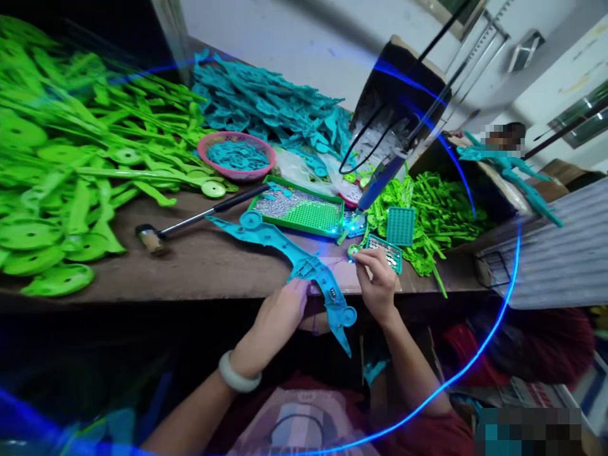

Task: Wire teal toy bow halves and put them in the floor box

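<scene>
Just in front of the green tray, the blue plastic part is held in my left hand, fingers closed on its near edge. At the tray's near right, my right hand has thumb and forefinger drawn together at a green disc; I cannot tell whether they pinch it. Left of the tray lies a hammer.

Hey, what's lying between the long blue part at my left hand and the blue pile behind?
In the head view: a green tray, part filled with small silvery pieces, and behind it crumpled clear plastic.
</scene>
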`<state>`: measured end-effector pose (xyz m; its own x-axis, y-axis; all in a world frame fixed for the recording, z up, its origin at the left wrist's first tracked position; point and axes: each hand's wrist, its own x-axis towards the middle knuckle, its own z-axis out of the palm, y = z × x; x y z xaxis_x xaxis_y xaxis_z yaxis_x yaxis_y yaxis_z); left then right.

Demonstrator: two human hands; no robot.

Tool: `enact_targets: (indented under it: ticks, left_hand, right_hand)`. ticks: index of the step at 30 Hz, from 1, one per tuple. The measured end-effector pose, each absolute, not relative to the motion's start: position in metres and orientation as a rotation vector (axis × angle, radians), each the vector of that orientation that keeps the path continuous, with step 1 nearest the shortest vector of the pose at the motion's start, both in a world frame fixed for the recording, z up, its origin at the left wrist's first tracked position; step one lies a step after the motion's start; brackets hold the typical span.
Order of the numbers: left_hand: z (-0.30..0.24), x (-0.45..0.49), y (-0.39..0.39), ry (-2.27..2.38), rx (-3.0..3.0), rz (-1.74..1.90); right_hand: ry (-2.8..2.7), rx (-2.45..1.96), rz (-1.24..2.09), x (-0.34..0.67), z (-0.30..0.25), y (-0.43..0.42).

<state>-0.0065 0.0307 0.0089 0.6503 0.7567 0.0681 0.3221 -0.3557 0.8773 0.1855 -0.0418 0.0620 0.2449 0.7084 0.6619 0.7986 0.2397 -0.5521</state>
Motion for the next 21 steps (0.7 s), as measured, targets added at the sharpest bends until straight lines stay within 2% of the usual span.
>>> enact_targets:
  ticks: [4, 7, 9, 16, 21]
  left_hand:
    - [0.039, 0.003, 0.034, 0.811, 1.795, 0.821]
    - [0.056, 0.015, 0.040, 0.589, 1.492, 0.766]
    - [0.062, 0.018, 0.043, 0.534, 1.413, 0.732]
    - [0.057, 0.007, 0.013, 0.390, 2.056, 0.775]
    - [0.037, 0.020, -0.016, 0.392, 2.311, 0.682]
  right_hand:
    - [-1.366, -1.330, 0.308, 0.181, 0.065, -0.051]
    - [-1.376, -1.199, 0.605, 0.179, 0.068, -0.055]
    - [-1.357, -1.168, 0.675, 0.181, 0.068, -0.060]
    - [-1.397, -1.427, 0.550, 0.188, 0.067, -0.097]
    - [-1.362, -1.468, 0.885, 0.184, 0.064, -0.107]
